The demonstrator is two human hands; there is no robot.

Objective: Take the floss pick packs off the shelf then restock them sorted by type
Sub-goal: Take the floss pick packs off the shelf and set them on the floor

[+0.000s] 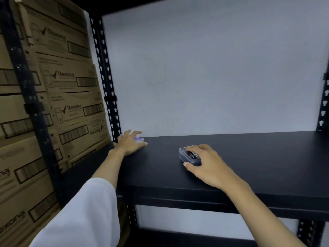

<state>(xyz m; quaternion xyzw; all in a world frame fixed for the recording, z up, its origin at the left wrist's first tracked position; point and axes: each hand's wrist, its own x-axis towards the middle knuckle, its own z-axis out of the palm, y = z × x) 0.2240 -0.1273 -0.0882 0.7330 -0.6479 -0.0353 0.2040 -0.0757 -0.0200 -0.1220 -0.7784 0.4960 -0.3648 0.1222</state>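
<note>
Black shelf [249, 157]: your left hand [130, 144] covers a purple pack [139, 139], grip unclear; right hand [208, 164] grips a dark pack [188, 155].

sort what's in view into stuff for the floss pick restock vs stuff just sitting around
Job: small purple-topped clear pack under left hand; clear plastic pack with dark label under right hand; black metal shelf.
Not job: brown printed cardboard cartons.
</note>
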